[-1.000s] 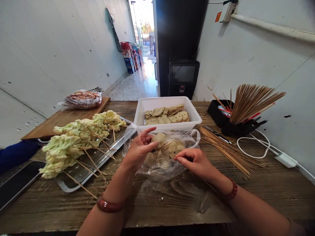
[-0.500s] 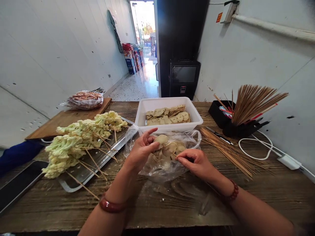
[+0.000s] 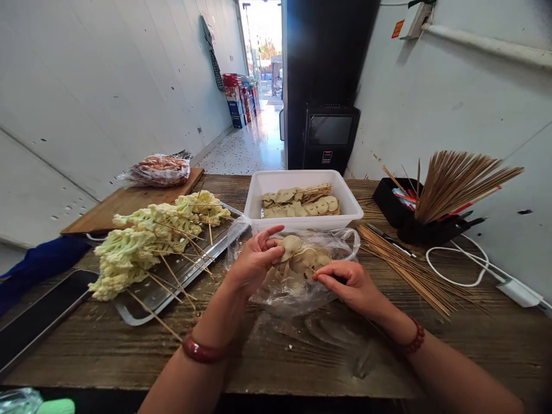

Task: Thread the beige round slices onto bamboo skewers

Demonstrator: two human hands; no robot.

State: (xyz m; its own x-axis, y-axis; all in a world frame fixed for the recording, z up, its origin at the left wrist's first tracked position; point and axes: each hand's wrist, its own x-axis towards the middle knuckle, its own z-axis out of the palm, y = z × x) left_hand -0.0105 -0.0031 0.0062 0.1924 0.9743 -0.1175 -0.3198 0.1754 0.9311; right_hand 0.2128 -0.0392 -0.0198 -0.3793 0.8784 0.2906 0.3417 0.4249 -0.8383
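My left hand (image 3: pixel 255 256) pinches a thin, round, pale slice (image 3: pixel 291 245) between thumb and fingers, with the index finger stretched out above. A bamboo skewer sits in the closed fingertips of my right hand (image 3: pixel 347 283); only a short bit of its tip shows, and the rest is hidden by the hand. Both hands are over an opened clear plastic bag (image 3: pixel 280 302), in which more pale slices (image 3: pixel 308 261) lie loosely heaped. Right behind the bag is a white plastic tub (image 3: pixel 304 222) holding rows of skewered slices (image 3: pixel 321 205).
Skewered cauliflower (image 3: pixel 129 247) lies on a metal tray (image 3: pixel 133 317) at left, near a wooden board (image 3: pixel 97 210) with a bagged food bundle (image 3: pixel 161 171). Loose skewers (image 3: pixel 405 273) lie at right, beside a black holder (image 3: pixel 386 201) and a white cable (image 3: pixel 457 284). A phone (image 3: pixel 45 319) rests far left.
The view has shifted slightly, so everything sits a little further right. Both hands keep their grips, with the slice and skewer tip in nearly the same places over the bag.
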